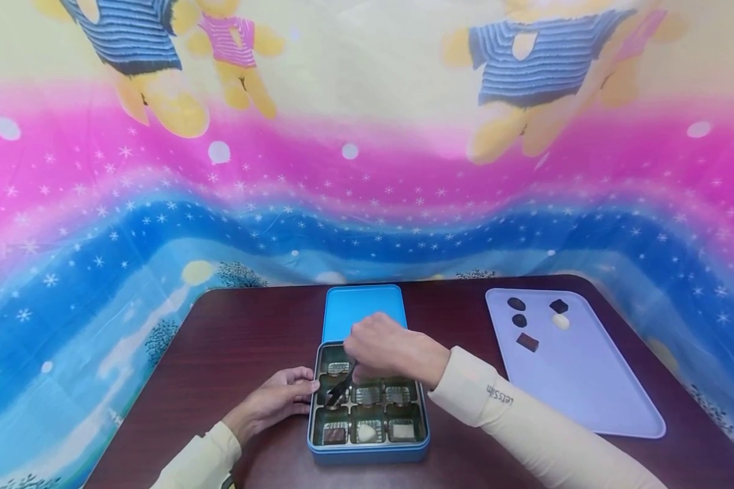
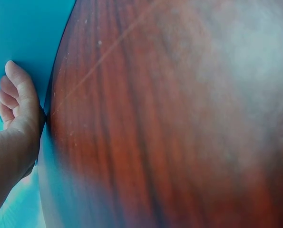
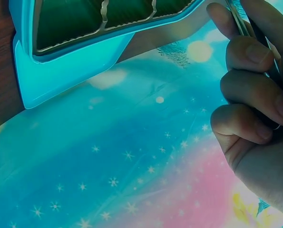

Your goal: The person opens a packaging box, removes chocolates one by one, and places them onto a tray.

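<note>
A blue tin (image 1: 367, 454) with a divided insert stands at the front of the table. In its near row lie a brown chocolate (image 1: 334, 435), a white heart-like one (image 1: 365, 432) and a pale rectangular one (image 1: 402, 430). My right hand (image 1: 384, 345) reaches over the tin and grips black-and-metal tongs (image 1: 339, 391), seen also in the right wrist view as tongs (image 3: 240, 19) under curled fingers. The tips point down into the middle-left compartment; I cannot tell whether they pinch anything. My left hand (image 1: 278, 397) rests beside the tin, fingers loosely extended, fingertips at its left wall.
Behind the tin lies its blue lid (image 1: 361, 309). A lilac tray (image 1: 578, 394) to the right bears several chocolates, among them a brown square (image 1: 527, 341) and a white piece (image 1: 560, 321). A printed cloth (image 1: 367, 183) hangs behind the dark wooden table (image 1: 251, 333).
</note>
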The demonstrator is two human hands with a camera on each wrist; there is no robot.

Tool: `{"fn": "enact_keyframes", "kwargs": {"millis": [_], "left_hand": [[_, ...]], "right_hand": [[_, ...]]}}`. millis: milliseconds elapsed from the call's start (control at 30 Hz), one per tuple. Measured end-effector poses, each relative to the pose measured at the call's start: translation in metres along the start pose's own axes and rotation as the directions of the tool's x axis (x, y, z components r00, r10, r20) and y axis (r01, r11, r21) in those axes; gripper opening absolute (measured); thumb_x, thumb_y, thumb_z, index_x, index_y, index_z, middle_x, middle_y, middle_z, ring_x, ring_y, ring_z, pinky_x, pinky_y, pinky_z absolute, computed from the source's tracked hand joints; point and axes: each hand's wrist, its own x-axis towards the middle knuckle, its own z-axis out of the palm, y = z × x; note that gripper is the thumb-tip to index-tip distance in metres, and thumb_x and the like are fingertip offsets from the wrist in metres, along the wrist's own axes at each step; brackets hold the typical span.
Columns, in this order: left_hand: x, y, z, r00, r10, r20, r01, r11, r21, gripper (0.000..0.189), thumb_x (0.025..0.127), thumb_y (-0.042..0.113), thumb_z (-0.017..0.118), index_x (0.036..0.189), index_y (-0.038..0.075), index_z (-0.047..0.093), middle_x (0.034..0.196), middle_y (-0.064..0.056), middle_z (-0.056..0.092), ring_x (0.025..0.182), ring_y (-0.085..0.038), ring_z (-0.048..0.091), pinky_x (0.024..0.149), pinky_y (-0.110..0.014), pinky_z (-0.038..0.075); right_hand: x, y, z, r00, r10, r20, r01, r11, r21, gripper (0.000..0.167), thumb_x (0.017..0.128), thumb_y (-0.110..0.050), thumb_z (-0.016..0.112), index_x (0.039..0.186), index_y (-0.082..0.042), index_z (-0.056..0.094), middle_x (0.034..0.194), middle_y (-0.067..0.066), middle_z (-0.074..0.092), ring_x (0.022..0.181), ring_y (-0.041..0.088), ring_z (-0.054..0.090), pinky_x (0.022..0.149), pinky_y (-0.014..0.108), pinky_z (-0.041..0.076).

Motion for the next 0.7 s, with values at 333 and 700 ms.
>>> {"fn": "enact_keyframes", "kwargs": {"millis": [333, 700], "left_hand": [[0.000, -0.002, -0.001, 1.000, 0.006, -0.012, -0.006, 1.000, -0.001, 0.016, 0.097, 0.011, 0.060, 0.105, 0.004, 0.047, 0.095, -0.002, 0.063, 0.086, -0.015, 0.063, 0.079, -0.034, 0.055], [0.000, -0.001, 0.000, 1.000, -0.002, -0.013, 0.002, 1.000, -0.001, 0.018, 0.096, 0.012, 0.062, 0.105, 0.004, 0.048, 0.096, -0.003, 0.064, 0.087, -0.015, 0.064, 0.079, -0.034, 0.055]], "right_hand": [[-0.007, 0.013, 0.001, 0.999, -0.028, -0.023, 0.030, 0.994, 0.102, 0.039, 0.084, -0.050, 0.076, 0.058, -0.026, 0.059, 0.047, -0.012, 0.039, 0.049, 0.007, 0.041, 0.046, 0.024, 0.029], [-0.020, 0.031, -0.002, 0.997, -0.035, -0.074, 0.049, 0.980, 0.191, 0.028, 0.082, -0.051, 0.075, 0.065, -0.028, 0.071, 0.054, -0.020, 0.051, 0.054, 0.005, 0.042, 0.050, 0.023, 0.035]]}}
